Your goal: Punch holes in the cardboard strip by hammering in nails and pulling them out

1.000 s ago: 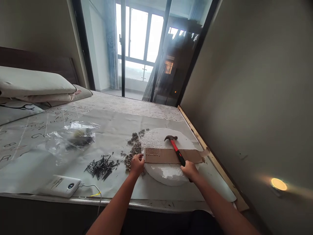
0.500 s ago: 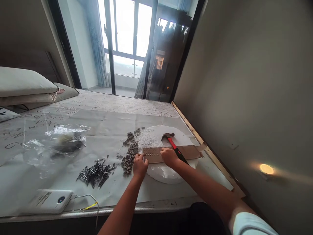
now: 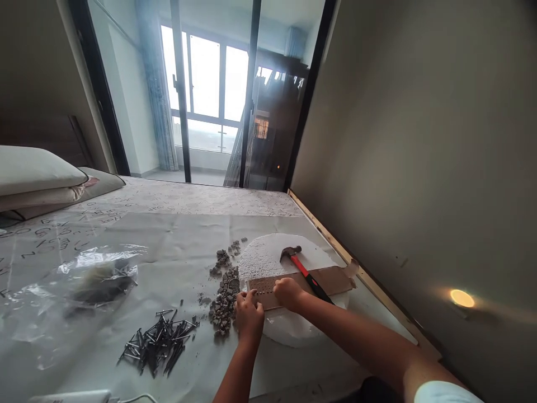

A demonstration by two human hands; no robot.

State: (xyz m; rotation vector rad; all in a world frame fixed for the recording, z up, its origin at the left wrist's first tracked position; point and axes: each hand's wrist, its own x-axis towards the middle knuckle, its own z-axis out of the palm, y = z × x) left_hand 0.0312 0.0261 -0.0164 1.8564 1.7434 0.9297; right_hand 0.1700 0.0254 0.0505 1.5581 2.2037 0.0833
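A narrow brown strip of board [image 3: 331,280] with rows of small holes at its left end lies across a round white foam disc [image 3: 268,254]. My left hand [image 3: 249,316] rests at the strip's left end, fingers curled against its edge. My right hand [image 3: 287,292] lies closed on the strip just right of the holes; what it pinches, if anything, is hidden. A hammer [image 3: 305,272] with a red and black handle lies slanted on the disc and strip, just right of my right hand, untouched.
A pile of small grey stones [image 3: 224,296] lies left of the disc, and a heap of dark nails [image 3: 157,341] further left. A crumpled clear plastic bag [image 3: 94,277] sits on the sheet-covered bed. Pillows [image 3: 37,176] are far left; a wall runs close on the right.
My right hand left the hammer's handle end and moved left onto the strip near the holes. My left hand stayed at the strip's left end. The camera tilted, so the scene sits lower.
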